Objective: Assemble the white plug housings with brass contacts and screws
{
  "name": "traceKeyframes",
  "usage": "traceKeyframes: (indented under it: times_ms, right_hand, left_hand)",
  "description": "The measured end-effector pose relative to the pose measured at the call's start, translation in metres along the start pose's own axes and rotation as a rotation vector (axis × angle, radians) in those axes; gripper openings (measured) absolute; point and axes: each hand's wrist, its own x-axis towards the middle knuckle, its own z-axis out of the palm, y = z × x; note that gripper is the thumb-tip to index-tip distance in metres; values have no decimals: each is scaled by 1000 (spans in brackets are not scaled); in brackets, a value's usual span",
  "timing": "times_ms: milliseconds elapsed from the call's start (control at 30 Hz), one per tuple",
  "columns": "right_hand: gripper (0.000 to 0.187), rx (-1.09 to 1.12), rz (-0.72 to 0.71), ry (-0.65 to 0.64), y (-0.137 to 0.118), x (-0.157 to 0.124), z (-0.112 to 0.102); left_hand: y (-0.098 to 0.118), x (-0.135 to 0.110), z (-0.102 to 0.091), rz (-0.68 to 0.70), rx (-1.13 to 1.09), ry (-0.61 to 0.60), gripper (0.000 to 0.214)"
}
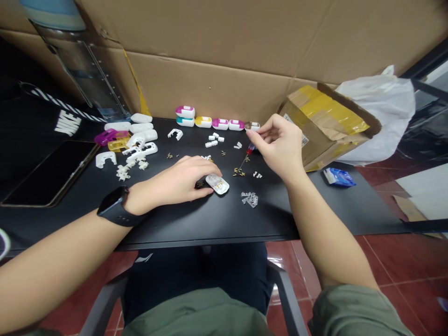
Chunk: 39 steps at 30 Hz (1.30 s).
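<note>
My left hand [194,176] grips a white oval plastic shell [220,185] between thumb and fingers, low over the black table. Small brass-coloured parts show inside the shell's open face. My right hand [280,142] pinches the top of a small screwdriver [249,150] with a red and clear handle. Its thin shaft slants down to a little pile of brass screws [239,172], where the tip seems to touch. Small white pieces [257,175] and clear plastic pieces [249,199] lie to the right of the shell.
Finished-looking coloured cases [220,124] line the back by a cardboard wall. Loose white and coloured shells [140,137] and a phone [52,172] lie at left, near a large bottle [84,70]. At right stand a taped box [322,126] and a blue packet [339,178].
</note>
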Motion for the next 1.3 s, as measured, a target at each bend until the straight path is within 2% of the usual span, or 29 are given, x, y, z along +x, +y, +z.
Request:
traceKeyframes:
  times_ms: [200, 533, 767, 933, 1033, 1133, 1200, 1300]
  right_hand:
    - [40, -6, -13, 17, 1, 0, -1]
    - [42, 23, 30, 38, -8, 1, -9]
    - [46, 129, 27, 21, -17, -1, -8]
    - [48, 196, 30, -20, -21, -4, -5]
    - [49, 224, 33, -43, -22, -6, -3]
    - [47, 229, 45, -57, -22, -7, -2]
    - [44, 226, 50, -68, -23, -8, -1]
    - [40, 233, 47, -74, -23, -10, 0]
  left_hand:
    - [1, 0, -1, 3, -5, 18, 27]
    - [1, -1, -1, -67, 46, 19, 34]
    - [4, 0, -4, -96, -50, -15, 62]
    - [6, 2, -9, -95, -205, -69, 58]
    - [7, 2, -9, -110, -165, -51, 60]
    - [8, 2, -5, -106, -112, -13, 72]
    - [9, 2, -2, -99, -97, -24, 79]
    - [10, 3, 3, -100, -92, -68, 78]
